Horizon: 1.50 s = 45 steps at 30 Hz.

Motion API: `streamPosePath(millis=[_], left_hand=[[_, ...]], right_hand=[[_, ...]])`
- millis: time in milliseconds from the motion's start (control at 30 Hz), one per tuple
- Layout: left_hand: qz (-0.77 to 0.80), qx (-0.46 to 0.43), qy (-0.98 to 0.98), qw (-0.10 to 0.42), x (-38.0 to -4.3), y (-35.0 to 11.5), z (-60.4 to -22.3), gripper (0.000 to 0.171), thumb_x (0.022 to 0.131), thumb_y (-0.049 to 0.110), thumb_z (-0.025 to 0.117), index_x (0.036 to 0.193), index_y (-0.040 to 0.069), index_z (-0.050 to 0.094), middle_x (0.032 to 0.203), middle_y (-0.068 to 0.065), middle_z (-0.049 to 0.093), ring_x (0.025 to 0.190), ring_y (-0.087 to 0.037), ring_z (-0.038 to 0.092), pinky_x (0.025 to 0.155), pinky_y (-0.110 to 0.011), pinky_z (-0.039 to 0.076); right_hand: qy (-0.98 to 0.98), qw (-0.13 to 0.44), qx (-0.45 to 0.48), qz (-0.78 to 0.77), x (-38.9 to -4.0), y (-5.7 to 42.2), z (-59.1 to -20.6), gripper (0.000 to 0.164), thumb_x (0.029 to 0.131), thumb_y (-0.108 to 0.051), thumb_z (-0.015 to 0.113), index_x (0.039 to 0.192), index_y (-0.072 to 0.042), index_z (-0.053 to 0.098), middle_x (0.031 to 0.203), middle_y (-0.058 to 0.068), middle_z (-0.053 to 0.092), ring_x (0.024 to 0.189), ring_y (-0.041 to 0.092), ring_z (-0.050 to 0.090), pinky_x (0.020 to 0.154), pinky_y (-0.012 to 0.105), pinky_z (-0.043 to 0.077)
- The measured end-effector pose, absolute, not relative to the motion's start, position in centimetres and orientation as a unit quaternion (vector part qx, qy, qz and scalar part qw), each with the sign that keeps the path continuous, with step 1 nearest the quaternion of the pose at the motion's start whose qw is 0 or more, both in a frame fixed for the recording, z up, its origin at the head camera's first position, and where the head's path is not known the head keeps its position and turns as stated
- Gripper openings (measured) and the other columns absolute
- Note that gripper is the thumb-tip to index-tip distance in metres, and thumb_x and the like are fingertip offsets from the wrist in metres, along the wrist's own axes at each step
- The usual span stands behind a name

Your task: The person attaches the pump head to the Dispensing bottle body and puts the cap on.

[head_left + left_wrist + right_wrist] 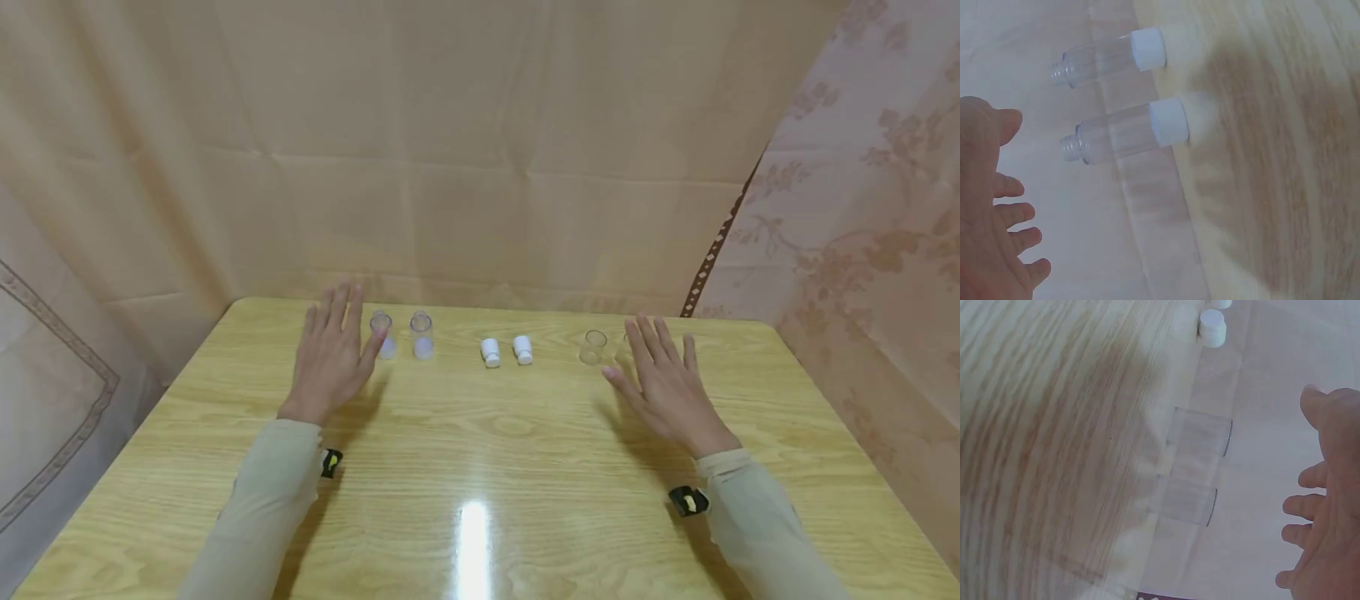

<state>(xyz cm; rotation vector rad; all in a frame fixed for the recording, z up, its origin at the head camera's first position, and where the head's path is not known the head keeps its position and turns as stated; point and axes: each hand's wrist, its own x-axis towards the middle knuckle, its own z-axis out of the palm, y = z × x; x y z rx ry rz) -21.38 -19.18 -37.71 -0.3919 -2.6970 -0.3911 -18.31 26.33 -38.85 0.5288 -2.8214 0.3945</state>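
My left hand (326, 367) is held over the left of the table, fingers straight and holding nothing. Nearest to it stand two clear bottles with threaded necks and white bases, the left bottle (1104, 59) and right bottle (1125, 131) in the left wrist view; its thumb overlaps one in the head view. Over the right side, my right hand (667, 387) also has its fingers extended, grasping nothing. Beside it are two clear open-topped cylinders, one left cylinder (592, 348) and another cylinder (1185, 500), the latter partly hidden behind the fingers in the head view.
Two small white stepped caps, a left cap (490, 352) and a right cap (522, 350), stand mid-table between the hands. The wood-grain table (480, 442) meets a beige curtain (465, 167) at its far edge. A patterned cloth (877, 217) hangs at the right.
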Motion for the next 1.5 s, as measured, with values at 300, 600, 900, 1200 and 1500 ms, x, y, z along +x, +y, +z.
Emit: streamPosePath(millis=[300,600,900,1200,1500], left_hand=[[-0.174,-0.156,-0.937,0.260,-22.0,-18.8,-38.5,0.059,0.103,0.025,0.060,0.142,-0.016,0.043,0.141,-0.036,0.047,0.129,-0.051,0.047,0.107,-0.061,0.038],[-0.307,-0.087,-0.938,0.135,-22.3,-18.6,-39.1,0.067,0.103,0.034,0.059,0.152,-0.005,0.035,0.148,-0.029,0.043,0.133,-0.047,0.043,0.106,-0.063,0.037],[-0.387,-0.058,-0.915,0.100,-23.6,-18.3,-40.0,0.068,0.096,0.023,0.071,0.146,-0.011,0.039,0.139,-0.032,0.049,0.128,-0.048,0.047,0.104,-0.061,0.039],[-0.420,-0.027,-0.904,0.074,-24.7,-17.8,-40.7,0.070,0.094,0.019,0.074,0.145,-0.012,0.039,0.136,-0.032,0.052,0.126,-0.048,0.051,0.104,-0.055,0.043],[-0.435,-0.003,-0.898,0.075,-24.9,-17.7,-41.0,0.059,0.094,0.015,0.073,0.137,-0.013,0.045,0.127,-0.030,0.057,0.116,-0.044,0.057,0.098,-0.052,0.048]], right_hand=[[-0.952,0.169,0.209,0.144,-18.5,25.1,-38.5,0.063,0.104,-0.037,0.059,0.147,0.007,0.043,0.147,0.031,0.043,0.137,0.051,0.037,0.111,0.067,0.025],[-0.945,0.194,0.228,0.134,-18.6,23.7,-38.3,0.044,0.094,-0.022,0.074,0.126,0.005,0.062,0.116,0.026,0.064,0.110,0.045,0.060,0.091,0.061,0.047],[-0.955,0.142,0.220,0.140,-18.6,22.4,-38.9,0.040,0.095,-0.024,0.073,0.125,0.000,0.065,0.118,0.025,0.067,0.110,0.045,0.062,0.090,0.061,0.050],[-0.956,0.113,0.224,0.149,-19.0,21.2,-39.5,0.036,0.096,-0.024,0.072,0.123,0.000,0.066,0.122,0.022,0.068,0.114,0.044,0.062,0.091,0.061,0.050],[-0.956,0.101,0.230,0.153,-19.4,20.2,-39.8,0.037,0.097,-0.024,0.071,0.125,0.000,0.066,0.122,0.022,0.067,0.113,0.042,0.063,0.092,0.060,0.050]])
